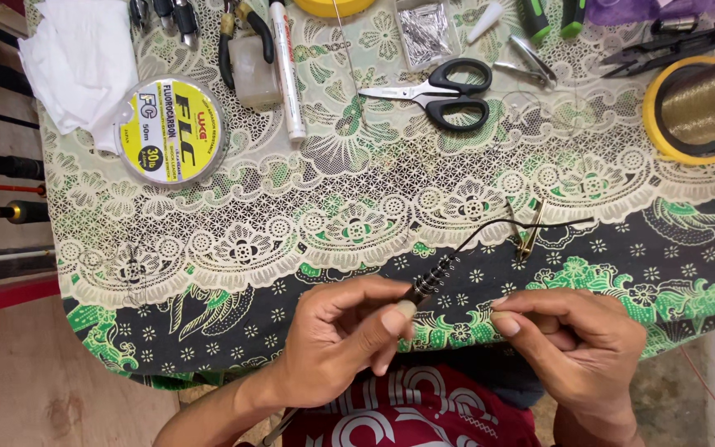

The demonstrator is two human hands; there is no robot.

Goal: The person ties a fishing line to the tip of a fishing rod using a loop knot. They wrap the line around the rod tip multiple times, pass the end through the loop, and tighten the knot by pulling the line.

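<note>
White tissue (76,58) lay at the far left of the table, on a green, cream and black patterned cloth (291,223). Just right of it sat a round yellow-labelled line spool (172,130). Further right, at the far edge, lay a white marker pen (287,70), then black-handled scissors (440,91) with blades pointing left. A small clear packet (424,31) lay beyond the scissors.

At the near edge, the left hand (337,343) was closed in a pinch, thumb and forefinger gripping the lower end of a black coiled tool (432,279). The tool tilted up and to the right from the fingertips. A thin black wire (523,225) ran on from its top, curving right across the cloth. A small brass-coloured clip (530,236) lay against this wire.

The right hand (577,339) was near the left hand, fingers curled shut with thumb and forefinger pressed together. Whether they held a fine line could not be told.

A large yellow spool (701,108) of golden line stood at the far right. Black snips (664,45) lay beyond it.
</note>
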